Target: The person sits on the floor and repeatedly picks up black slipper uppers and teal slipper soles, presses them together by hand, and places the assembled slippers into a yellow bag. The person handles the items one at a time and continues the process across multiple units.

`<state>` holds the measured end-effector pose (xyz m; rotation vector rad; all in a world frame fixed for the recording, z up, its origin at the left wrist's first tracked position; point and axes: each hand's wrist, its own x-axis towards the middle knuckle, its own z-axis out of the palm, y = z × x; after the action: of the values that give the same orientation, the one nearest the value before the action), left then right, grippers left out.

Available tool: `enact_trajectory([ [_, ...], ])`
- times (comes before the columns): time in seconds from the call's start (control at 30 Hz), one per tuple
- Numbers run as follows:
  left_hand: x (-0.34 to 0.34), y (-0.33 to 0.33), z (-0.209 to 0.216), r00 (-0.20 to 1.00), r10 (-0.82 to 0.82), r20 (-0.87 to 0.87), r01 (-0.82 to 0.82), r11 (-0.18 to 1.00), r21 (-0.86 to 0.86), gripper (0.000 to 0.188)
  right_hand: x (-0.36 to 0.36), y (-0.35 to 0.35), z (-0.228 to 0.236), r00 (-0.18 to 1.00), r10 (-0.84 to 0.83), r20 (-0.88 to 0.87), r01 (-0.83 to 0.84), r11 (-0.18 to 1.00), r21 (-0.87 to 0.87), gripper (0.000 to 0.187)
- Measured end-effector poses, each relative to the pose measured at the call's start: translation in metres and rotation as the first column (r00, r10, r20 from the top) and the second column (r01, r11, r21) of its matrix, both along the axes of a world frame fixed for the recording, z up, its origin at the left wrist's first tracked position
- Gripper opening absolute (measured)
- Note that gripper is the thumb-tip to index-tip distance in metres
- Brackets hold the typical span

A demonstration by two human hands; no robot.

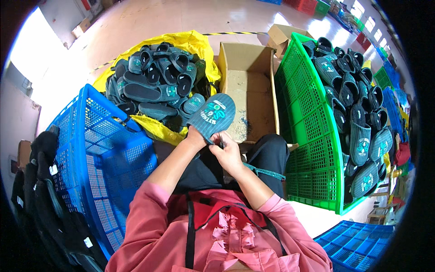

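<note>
Head view: green crate (312, 118) and yellow sack (206, 50) hold slippers (142, 93); left hand (195, 134), grip unclear, supports another slipper (213, 115), right hand (228, 152) pinching a dark item (222, 144)

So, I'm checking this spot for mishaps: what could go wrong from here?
The loosely heaped slippers within the yellow sheeting could slide off. The slippers piled high in the green crate might tumble out. And the held teal slipper might drop if the grip loosens.
</note>
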<state>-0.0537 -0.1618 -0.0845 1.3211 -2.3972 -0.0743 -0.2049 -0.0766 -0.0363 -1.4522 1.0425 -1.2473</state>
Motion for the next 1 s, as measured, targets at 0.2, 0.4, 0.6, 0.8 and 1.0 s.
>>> enact_trajectory([
  [0.2, 0.033, 0.028, 0.012, 0.959, -0.147, -0.243, 0.168, 0.984, 0.067, 0.041, -0.020, 0.016, 0.007, 0.878, -0.188, 0.440, 0.093, 0.969, 0.228, 0.015],
  [0.4, 0.024, 0.057, 0.056, 0.897, -0.173, -0.406, 0.266, 0.946, 0.184, 0.046, -0.048, -0.011, 0.047, 0.899, -0.104, 0.425, -0.033, 0.953, 0.302, 0.029],
  [0.6, 0.008, 0.069, 0.089, 0.866, -0.204, -0.456, 0.315, 0.932, 0.181, 0.050, -0.052, -0.016, 0.065, 0.873, 0.083, 0.480, -0.195, 0.963, 0.187, 0.036],
  [0.8, 0.020, 0.074, 0.052, 0.636, 0.001, -0.771, 0.502, 0.759, 0.415, 0.051, -0.055, -0.011, 0.071, 0.875, 0.147, 0.462, -0.278, 0.933, 0.230, 0.039],
  [1.0, 0.019, 0.078, 0.065, 0.821, -0.172, -0.544, 0.442, 0.795, 0.416, 0.050, -0.058, -0.009, 0.068, 0.867, 0.145, 0.476, -0.301, 0.914, 0.270, 0.040],
])
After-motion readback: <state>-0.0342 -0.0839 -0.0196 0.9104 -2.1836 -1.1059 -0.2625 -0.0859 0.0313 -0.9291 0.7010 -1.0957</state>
